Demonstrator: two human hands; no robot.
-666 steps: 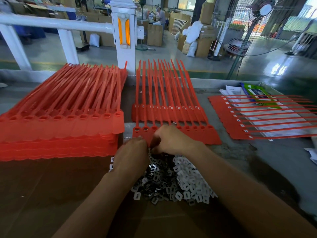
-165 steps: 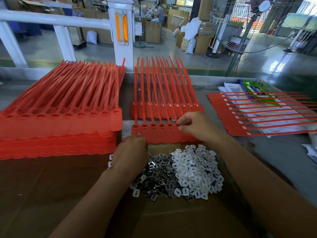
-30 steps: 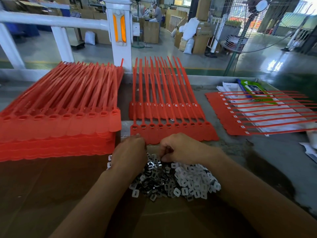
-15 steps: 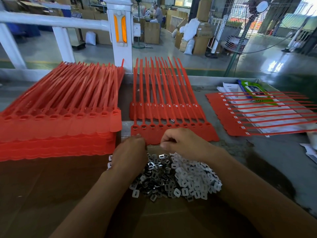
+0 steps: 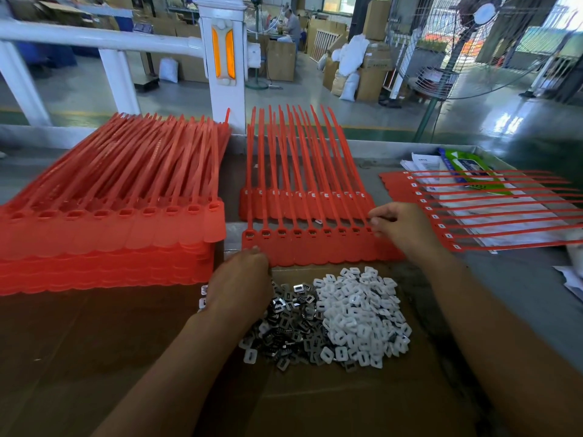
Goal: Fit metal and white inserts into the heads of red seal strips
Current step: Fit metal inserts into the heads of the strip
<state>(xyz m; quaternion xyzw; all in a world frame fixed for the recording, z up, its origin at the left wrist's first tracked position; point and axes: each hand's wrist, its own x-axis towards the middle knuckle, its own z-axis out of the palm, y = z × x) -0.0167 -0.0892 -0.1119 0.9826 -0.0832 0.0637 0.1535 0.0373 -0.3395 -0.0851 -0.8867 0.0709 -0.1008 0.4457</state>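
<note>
Left hand (image 5: 239, 280) palm-down, right hand (image 5: 402, 228) forward, fingers (image 5: 377, 216) pinched

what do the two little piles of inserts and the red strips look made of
Dark inserts: likely stamped metal, shiny glints. White inserts: probably moulded plastic, matte, uniform. Red seal strips: seemingly flexible plastic, smooth sheen, tails bowing.

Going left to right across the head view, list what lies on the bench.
Tall stack of red seal strips → pile of metal inserts → pile of white inserts → sideways sheet of red seal strips.
</note>
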